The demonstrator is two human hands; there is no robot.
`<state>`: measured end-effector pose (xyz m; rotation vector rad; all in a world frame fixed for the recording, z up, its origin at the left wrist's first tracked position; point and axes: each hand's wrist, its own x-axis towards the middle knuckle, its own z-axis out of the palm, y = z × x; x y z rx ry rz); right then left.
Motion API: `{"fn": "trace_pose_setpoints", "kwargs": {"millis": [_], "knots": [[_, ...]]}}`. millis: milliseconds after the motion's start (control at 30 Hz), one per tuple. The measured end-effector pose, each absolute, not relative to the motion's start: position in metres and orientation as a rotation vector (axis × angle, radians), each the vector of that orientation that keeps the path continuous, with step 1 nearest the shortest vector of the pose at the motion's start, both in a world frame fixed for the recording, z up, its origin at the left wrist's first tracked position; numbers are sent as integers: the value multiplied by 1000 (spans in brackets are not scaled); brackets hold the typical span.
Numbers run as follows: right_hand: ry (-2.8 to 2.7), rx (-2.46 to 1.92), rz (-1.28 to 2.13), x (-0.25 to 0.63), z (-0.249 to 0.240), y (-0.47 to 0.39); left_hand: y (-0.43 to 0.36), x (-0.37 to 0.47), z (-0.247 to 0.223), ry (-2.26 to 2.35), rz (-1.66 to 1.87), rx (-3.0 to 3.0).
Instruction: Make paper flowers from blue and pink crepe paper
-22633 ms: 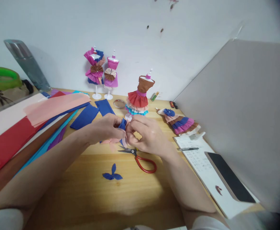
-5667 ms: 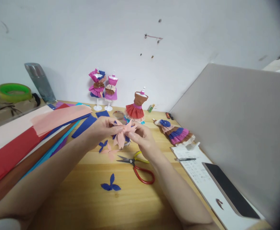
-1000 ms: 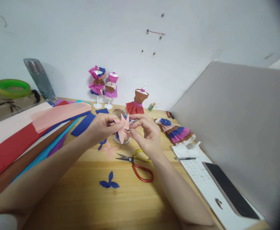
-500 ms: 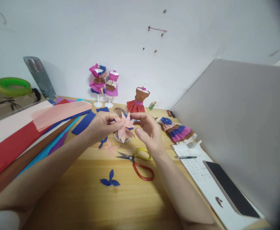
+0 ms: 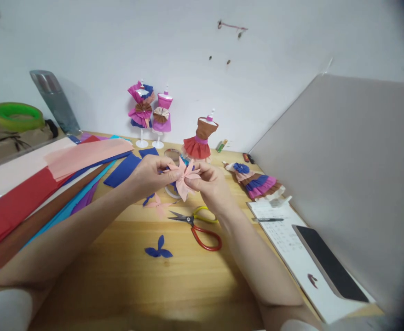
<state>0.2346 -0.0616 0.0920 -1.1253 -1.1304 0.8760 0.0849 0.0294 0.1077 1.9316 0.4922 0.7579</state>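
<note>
Pink paper flower [image 5: 184,177] pinched between both hands, held up off the wooden table [image 5: 126,276] just above and behind the scissors [image 5: 197,225]. Only the head view to go on. Left hand [image 5: 148,177] curled shut on the flower's left edge, thumb and forefinger closed on a petal. Right hand [image 5: 210,184] closed on the right side, fingertips tucked into the centre. Both about equally near, meeting right at the flower, so no reach needed from either. Petals fanning out roughly flat toward the camera, longest one pointing down toward the scissors. Bit of blue paper peeking out behind the pink, hard to tell how attached.

Blue petal cutout [image 5: 158,250] lying nearer than the scissors, slightly left of them. Red-skirted mini mannequin [image 5: 200,138] standing beyond the scissors, behind the hands. Stacked coloured sheets [image 5: 32,184] well off to the scissors' left.
</note>
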Motion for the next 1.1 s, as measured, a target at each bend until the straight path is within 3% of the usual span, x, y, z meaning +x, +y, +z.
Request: {"fn": "trace_pose_setpoints", "kwargs": {"millis": [267,633,900,1100], "knots": [[-1111,-1127,774,230,93,-62,28,79,109,444,568,1704],[-1194,-1147,756,231,67,-44,27,73,86,612,735,1654],[-1978,-1675,381,237,33,-35,37,21,51,795,792,1244],[-2216,-1749,273,223,16,-35,18,1,28,900,727,1037]]}}
